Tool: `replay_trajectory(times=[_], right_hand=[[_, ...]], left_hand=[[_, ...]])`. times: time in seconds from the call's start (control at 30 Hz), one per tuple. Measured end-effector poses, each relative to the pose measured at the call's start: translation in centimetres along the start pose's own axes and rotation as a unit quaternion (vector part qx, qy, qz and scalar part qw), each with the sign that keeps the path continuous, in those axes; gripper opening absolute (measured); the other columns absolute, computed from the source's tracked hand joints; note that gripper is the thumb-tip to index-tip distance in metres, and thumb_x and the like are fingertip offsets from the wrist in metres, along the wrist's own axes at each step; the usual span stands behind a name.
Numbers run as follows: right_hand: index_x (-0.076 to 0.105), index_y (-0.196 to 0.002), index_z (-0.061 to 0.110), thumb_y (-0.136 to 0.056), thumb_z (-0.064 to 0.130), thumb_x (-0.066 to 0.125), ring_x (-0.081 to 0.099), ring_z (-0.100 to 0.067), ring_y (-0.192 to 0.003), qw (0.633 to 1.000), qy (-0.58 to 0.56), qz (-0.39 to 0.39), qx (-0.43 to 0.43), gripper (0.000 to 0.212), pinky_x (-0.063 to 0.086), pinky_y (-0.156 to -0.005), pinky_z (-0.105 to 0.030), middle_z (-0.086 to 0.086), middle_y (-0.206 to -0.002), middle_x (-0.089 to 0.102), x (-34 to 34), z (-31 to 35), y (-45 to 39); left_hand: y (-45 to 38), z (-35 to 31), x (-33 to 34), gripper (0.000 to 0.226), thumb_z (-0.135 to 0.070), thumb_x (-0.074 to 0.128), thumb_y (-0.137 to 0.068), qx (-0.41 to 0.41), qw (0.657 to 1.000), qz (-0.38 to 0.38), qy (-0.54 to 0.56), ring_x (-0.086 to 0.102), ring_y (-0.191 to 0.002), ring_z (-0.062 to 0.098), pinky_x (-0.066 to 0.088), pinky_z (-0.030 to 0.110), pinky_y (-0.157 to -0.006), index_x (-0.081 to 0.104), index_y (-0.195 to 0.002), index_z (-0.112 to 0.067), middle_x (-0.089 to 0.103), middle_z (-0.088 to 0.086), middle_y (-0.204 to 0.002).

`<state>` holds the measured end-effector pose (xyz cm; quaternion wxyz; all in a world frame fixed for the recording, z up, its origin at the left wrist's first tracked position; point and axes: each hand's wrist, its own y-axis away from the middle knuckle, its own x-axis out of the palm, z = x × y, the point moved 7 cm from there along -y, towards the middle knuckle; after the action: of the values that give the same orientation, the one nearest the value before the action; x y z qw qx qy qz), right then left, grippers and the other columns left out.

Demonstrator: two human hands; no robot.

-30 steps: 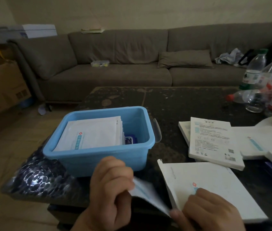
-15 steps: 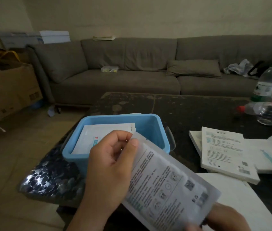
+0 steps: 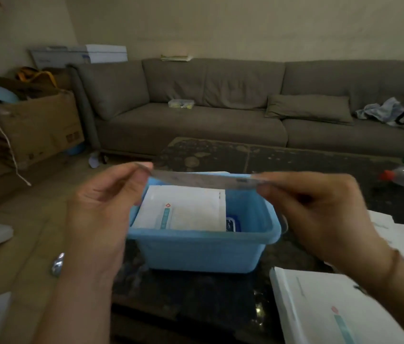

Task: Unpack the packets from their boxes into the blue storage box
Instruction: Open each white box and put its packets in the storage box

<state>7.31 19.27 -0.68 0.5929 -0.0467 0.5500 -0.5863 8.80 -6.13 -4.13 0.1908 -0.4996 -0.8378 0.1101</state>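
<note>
Left hand [image 3: 101, 207]: thumb and fingers pinch the packet's left end.
Right hand [image 3: 320, 214]: fingers pinch the packet's right end.
Packet [image 3: 201, 179]: held flat, seen edge-on, above the blue storage box, not touching it.
Blue storage box [image 3: 203, 249]: on the dark table [image 3: 220, 294]; white packets [image 3: 183, 209] stacked inside.
White box [image 3: 327, 311]: near right, on the table.

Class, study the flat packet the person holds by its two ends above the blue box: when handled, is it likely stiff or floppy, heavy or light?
The packet probably flexes: it dips slightly between the left hand and right hand. It seems light, since fingertip pinches alone carry it. Released, it should drop flat onto the packets in the blue storage box.
</note>
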Motion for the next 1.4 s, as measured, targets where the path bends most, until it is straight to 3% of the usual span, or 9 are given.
replay_trajectory(times=[0.17,0.23,0.33,0.43,0.57,0.63,0.8,0.97,1.4], right_hand=[[0.07,-0.109,0.034,-0.098,0.048,0.037,0.063,0.003,-0.102,0.939,-0.25,0.147,0.185,0.037,0.055,-0.081,-0.024,0.018,-0.109,0.07,5.3,-2.9,-2.9],[0.072,-0.106,0.033,-0.092,0.06,0.04,0.061,0.004,-0.104,0.935,-0.223,0.162,0.222,0.045,0.052,-0.083,-0.02,0.024,-0.112,0.067,6.8,-4.2,-3.1],[0.068,-0.106,0.04,-0.085,0.043,0.064,0.057,0.008,-0.09,0.957,-0.074,0.199,0.198,0.021,0.046,-0.076,-0.008,0.03,-0.107,0.059,8.4,-4.7,-3.1],[0.064,-0.106,0.045,-0.083,0.04,0.069,0.049,0.01,-0.083,0.96,0.024,0.224,0.166,0.024,0.032,-0.067,0.0,0.031,-0.091,0.051,9.0,-4.7,-2.9],[0.065,-0.108,0.044,-0.081,0.052,0.065,0.048,-0.003,-0.087,0.957,0.107,0.253,0.097,0.028,0.04,-0.074,-0.014,0.017,-0.083,0.055,9.1,-4.3,-2.9],[0.062,-0.11,0.049,-0.08,0.059,0.061,0.041,-0.005,-0.091,0.947,0.153,0.276,0.058,0.032,0.043,-0.081,-0.023,0.017,-0.092,0.049,9.5,-4.0,-3.0],[0.042,-0.136,0.047,-0.083,0.061,0.056,0.021,-0.005,-0.134,0.943,0.095,0.318,0.015,0.057,0.024,-0.11,-0.03,0.019,-0.143,0.031,11.0,-2.8,-3.6],[0.016,-0.149,0.045,-0.086,0.061,0.054,0.022,-0.008,-0.142,0.902,0.063,0.427,0.017,0.076,0.02,-0.113,-0.031,0.017,-0.157,0.021,14.2,-3.0,-3.6],[0.002,-0.151,0.044,-0.09,0.066,0.039,0.018,-0.018,-0.144,0.863,0.064,0.501,-0.011,0.074,0.018,-0.118,-0.049,0.017,-0.158,0.009,17.4,-4.1,-3.0]], left_hand=[[-1.1,2.0,-1.7,0.02,-0.031,0.059,-0.085,-0.091,0.995,0.03,-0.011,0.072,-0.086,0.018,0.053,0.036,-0.079,0.075,-0.078,-0.023,0.076,0.002,-0.088],[-1.4,2.9,-2.3,0.009,-0.03,0.066,-0.085,-0.102,0.984,0.013,-0.147,0.067,-0.093,0.015,0.053,0.036,-0.081,0.074,-0.081,-0.028,0.073,-0.005,-0.093],[-1.6,3.3,-2.2,0.017,-0.018,0.072,-0.086,-0.052,0.936,0.049,-0.344,0.059,-0.088,0.006,0.049,0.024,-0.071,0.072,-0.088,-0.034,0.066,-0.015,-0.093],[-1.8,3.9,-2.2,0.02,-0.014,0.071,-0.086,-0.041,0.912,0.093,-0.397,0.057,-0.081,0.008,0.042,0.021,-0.063,0.072,-0.087,-0.034,0.062,-0.013,-0.085],[-1.9,3.6,-1.7,0.026,-0.007,0.067,-0.086,0.015,0.882,0.116,-0.456,0.053,-0.094,0.007,0.038,0.013,-0.07,0.07,-0.09,-0.033,0.057,-0.014,-0.101],[-2.0,3.0,-1.1,0.032,-0.003,0.063,-0.085,0.059,0.878,0.115,-0.46,0.048,-0.111,0.005,0.04,0.016,-0.086,0.069,-0.096,-0.032,0.054,-0.017,-0.115],[-2.1,4.6,0.7,0.043,-0.018,0.048,-0.092,0.047,0.856,0.204,-0.472,0.013,-0.146,0.006,0.01,0.044,-0.122,0.054,-0.13,-0.036,0.035,-0.018,-0.152],[-2.0,5.9,1.0,0.057,-0.028,0.045,-0.095,-0.005,0.801,0.219,-0.557,-0.008,-0.149,0.006,-0.014,0.055,-0.118,0.03,-0.15,-0.036,0.014,-0.021,-0.16],[-1.9,6.3,1.1,0.057,-0.039,0.026,-0.098,-0.064,0.702,0.237,-0.669,-0.008,-0.151,0.015,-0.017,0.064,-0.11,0.014,-0.154,-0.036,0.005,-0.019,-0.163]])
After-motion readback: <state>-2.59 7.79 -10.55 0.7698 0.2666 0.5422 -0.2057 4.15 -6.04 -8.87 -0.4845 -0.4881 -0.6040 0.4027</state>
